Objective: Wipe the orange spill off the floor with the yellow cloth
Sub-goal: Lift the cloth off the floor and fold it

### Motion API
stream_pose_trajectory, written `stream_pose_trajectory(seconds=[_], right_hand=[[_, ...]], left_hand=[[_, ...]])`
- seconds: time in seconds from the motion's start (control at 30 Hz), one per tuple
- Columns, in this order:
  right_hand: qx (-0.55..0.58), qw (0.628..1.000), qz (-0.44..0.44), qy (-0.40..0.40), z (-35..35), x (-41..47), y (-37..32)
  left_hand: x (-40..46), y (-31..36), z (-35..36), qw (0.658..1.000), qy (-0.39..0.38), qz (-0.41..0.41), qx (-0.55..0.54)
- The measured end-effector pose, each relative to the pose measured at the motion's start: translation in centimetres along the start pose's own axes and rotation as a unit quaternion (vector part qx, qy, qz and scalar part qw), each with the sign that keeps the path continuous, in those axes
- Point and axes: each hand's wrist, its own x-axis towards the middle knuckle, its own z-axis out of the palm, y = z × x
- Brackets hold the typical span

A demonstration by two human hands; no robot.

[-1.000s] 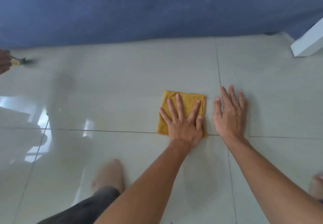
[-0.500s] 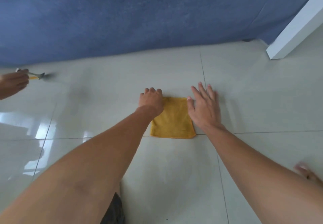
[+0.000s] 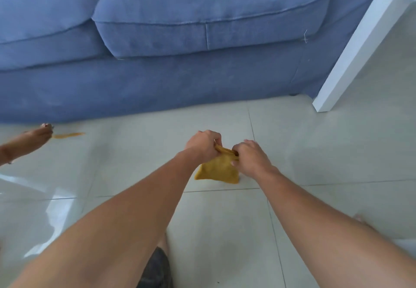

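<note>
The yellow cloth is folded and hangs from its top edge, its lower corners near the pale tiled floor. My left hand grips the cloth's top left part and my right hand grips the top right part, the two fists close together. An orange spill forms a thin streak on the floor far to the left, just in front of the sofa. The spill lies well apart from the cloth.
A blue sofa runs across the back. Another person's hand reaches in from the left edge, touching the spill's left end. A white furniture leg slants at the right. My knee shows at the bottom.
Both hands went from lying flat on and beside the cloth to gripping its top edge and lifting it off the floor. The view tilted up, and the orange streak appeared at the left.
</note>
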Motion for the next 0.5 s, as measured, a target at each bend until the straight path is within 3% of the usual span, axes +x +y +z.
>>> stream_pose_trajectory(seconds=[0.13, 0.5], right_hand=[[0.027, 0.999, 0.038, 0.025, -4.8, -3.2, -0.3], [0.102, 0.972, 0.036, 0.207, -24.2, -14.2, 2.4]], left_hand=[[-2.2, 2.7, -4.3, 0.999, 0.035, 0.025, -0.01], [-9.0, 17.2, -15.7, 0.974, 0.135, 0.155, -0.099]])
